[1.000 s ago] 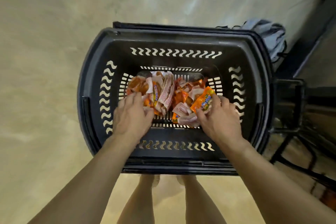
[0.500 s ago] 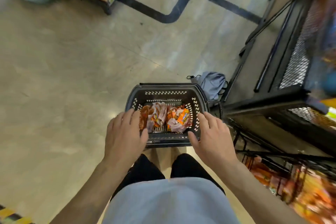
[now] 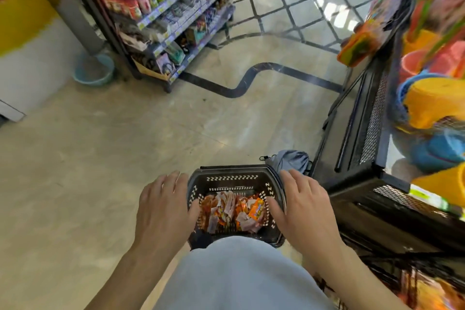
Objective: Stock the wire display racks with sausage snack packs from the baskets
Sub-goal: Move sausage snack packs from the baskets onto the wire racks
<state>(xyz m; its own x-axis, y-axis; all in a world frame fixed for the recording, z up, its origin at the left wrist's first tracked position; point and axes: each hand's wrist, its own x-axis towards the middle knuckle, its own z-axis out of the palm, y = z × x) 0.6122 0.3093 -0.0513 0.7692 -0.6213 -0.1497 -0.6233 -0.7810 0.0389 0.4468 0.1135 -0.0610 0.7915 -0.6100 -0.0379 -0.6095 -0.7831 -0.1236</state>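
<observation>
1. Remaining stock: sausage snack packs [image 3: 234,211], orange and pale pink, heaped loose in the bottom of the black basket [image 3: 231,177] on the floor at 6 o'clock, just ahead of the person's knees.
2. Left hand [image 3: 163,209]: fingers spread, palm down, over the basket's 9 o'clock rim; holds nothing.
3. Right hand [image 3: 299,205]: fingers spread, over the 3 o'clock rim; no pack in it.
4. Wire display rack [image 3: 372,133]: black mesh, at 3 o'clock, beside the basket. A lower tier at 5 o'clock shows orange packaging, possibly packs already placed; blur prevents certainty.
5. Grey bag [image 3: 292,161]: behind the basket, at its 1 o'clock corner.
6. Status: part done at best; a good pile is still to be moved.
</observation>
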